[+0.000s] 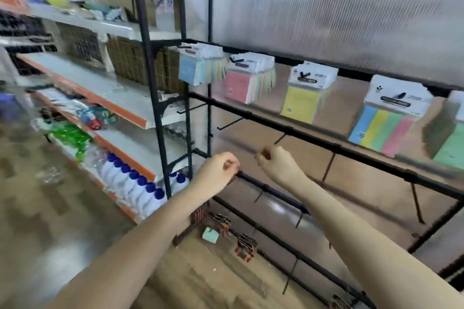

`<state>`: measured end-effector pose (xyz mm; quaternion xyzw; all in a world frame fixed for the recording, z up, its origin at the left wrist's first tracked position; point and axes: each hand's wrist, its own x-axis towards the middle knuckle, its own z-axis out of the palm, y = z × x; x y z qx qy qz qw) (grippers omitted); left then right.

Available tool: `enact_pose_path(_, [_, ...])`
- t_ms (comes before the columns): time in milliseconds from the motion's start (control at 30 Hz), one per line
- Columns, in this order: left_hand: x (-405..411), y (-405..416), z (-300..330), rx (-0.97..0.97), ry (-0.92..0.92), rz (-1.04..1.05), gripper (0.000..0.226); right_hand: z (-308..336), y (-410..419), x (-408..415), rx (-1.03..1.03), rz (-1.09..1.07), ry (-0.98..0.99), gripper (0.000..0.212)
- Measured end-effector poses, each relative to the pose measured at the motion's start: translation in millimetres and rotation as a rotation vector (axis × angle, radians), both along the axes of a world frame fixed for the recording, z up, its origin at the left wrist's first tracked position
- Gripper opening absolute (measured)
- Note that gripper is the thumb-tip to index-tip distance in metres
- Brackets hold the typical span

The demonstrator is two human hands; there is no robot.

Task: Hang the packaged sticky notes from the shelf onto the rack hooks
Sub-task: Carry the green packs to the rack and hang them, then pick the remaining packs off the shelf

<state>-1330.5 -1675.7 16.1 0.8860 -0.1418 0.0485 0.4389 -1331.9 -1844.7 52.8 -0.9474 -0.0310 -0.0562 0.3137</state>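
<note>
Both hands are hovering in the middle of the frame, in front of the black rack (326, 148). The left hand (221, 170) is curling its fingers near a lower bar, and the right hand (276, 160) is curling beside it, close but apart. The frame is blurring, so I cannot tell whether either is pinching anything; no pack is showing in them.

The packs of sticky notes are hanging in a row across the upper right: blue (193, 70), pink (244, 83), yellow (305, 100) and striped (384, 125), with a green one (452, 148) at the right edge. Below them, bare hooks (229, 123) are sticking out from the middle bar. The shelf (82, 83) is running along the left of the frame, carrying bottles (135, 188); no loose packs are standing out on it.

Judging from this, the person is getting ready at an empty hook. To hang well, it is worth holding a pack by its card header, lining the header's hole up with the hook tip, and sliding it fully back so it is hanging straight.
</note>
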Motion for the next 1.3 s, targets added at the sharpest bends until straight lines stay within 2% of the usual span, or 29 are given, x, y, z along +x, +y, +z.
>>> enact_pose_path(133, [12.5, 105.3, -5.3, 0.006, 0.065, 0.13, 0.013, -3.5, 98.7, 33.8, -0.065, 0.135, 0.018, 0.031])
enact_pose_path(300, [28.5, 205.2, -9.0, 0.085, 0.092, 0.319, 0.014, -11.7, 198.1, 68.8, -0.119, 0.303, 0.072, 0.022])
enact_pose_path(500, [61.9, 290.5, -22.0, 0.13, 0.122, 0.454, 0.029, -26.1, 293.9, 122.4, -0.205, 0.431, 0.092, 0.024])
enact_pose_path(733, [139.1, 372.0, -50.6, 0.179, 0.163, 0.491, 0.022, -54.0, 394.2, 214.4, -0.2, 0.569, 0.088, 0.019])
enact_pose_path(800, [169.3, 395.8, -54.4, 0.201, 0.149, 0.525, 0.019, -58.7, 422.4, 246.3, -0.187, 0.591, 0.105, 0.017])
enact_pose_path(1000, [263.0, 464.0, -34.7, 0.32, 0.196, 0.558, 0.02, -47.6, 492.7, 335.2, -0.04, 0.578, 0.122, 0.035])
enact_pose_path(1133, [321.2, 498.6, -28.3, 0.351, 0.179, 0.598, 0.026, -43.9, 528.9, 387.9, -0.026, 0.546, 0.055, 0.023])
enact_pose_path(1300, [390.1, 530.1, -39.2, 0.368, 0.185, 0.615, 0.028, -60.3, 561.9, 447.8, -0.026, 0.469, 0.089, 0.019])
